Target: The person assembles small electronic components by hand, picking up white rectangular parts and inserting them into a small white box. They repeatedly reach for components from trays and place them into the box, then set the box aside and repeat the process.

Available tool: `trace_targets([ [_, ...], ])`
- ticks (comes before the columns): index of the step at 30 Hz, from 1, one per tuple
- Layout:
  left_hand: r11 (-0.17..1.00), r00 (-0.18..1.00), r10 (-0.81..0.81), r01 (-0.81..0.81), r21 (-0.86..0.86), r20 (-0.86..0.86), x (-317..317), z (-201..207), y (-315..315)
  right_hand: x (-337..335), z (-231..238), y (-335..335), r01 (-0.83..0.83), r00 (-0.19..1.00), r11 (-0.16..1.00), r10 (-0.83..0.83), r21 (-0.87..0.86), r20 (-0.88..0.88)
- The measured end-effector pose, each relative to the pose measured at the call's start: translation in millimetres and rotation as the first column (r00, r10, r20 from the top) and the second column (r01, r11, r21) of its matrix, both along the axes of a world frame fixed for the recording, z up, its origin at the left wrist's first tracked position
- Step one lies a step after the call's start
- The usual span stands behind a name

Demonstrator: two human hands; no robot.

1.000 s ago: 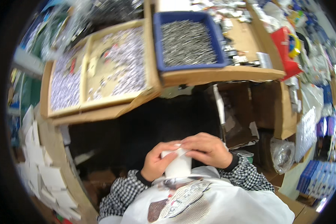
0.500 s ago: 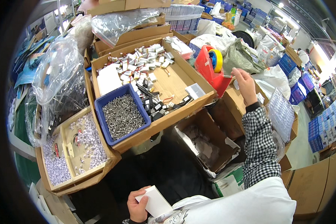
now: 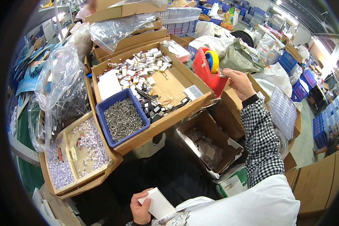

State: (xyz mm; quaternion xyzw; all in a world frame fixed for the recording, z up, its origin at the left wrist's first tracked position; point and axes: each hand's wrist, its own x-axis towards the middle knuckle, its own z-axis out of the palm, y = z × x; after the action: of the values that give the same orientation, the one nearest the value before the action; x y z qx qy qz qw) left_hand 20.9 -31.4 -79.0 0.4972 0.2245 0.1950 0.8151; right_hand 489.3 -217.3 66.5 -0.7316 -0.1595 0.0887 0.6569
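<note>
Right hand, upper right of frame: fingertips pinched at the cutter end of the red tape dispenser, apparently on the tape end; strip too thin to confirm. Yellow tape roll sits on top of it. Left hand, bottom centre: fingers closed around a small white box, held close to the body.

To do it well, I'd pull the tape straight out, then down across the blade, box kept level.

Right arm reaches well out, checked sleeve extended, wrist slightly bent. Left arm tucked in, elbow out of view.
</note>
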Motion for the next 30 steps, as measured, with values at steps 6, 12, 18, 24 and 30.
trace_targets([
  [6, 1.000, 1.000, 0.007, -0.007, -0.010, 0.003, -4, 0, 0, -4, 13, 10, 0.017, 0.999, 0.974, -0.010, 0.224, -0.033],
  [12, 1.000, 1.000, 0.014, -0.014, -0.022, 0.007, -6, -5, 1, -16, 13, 9, 0.082, 0.995, 0.950, -0.064, 0.302, -0.070],
  [18, 0.999, 1.000, 0.011, -0.011, -0.037, 0.011, -5, -7, 1, -36, -4, -3, 0.175, 0.969, 0.923, -0.100, 0.342, -0.226],
  [24, 1.000, 1.000, -0.015, 0.015, -0.022, 0.007, -3, -3, 1, -43, -10, -10, 0.145, 0.970, 0.943, -0.076, 0.299, -0.231],
  [30, 0.999, 1.000, -0.016, 0.016, -0.030, 0.017, -1, -4, 0, -43, -17, -8, 0.133, 0.963, 0.928, -0.038, 0.348, -0.265],
])
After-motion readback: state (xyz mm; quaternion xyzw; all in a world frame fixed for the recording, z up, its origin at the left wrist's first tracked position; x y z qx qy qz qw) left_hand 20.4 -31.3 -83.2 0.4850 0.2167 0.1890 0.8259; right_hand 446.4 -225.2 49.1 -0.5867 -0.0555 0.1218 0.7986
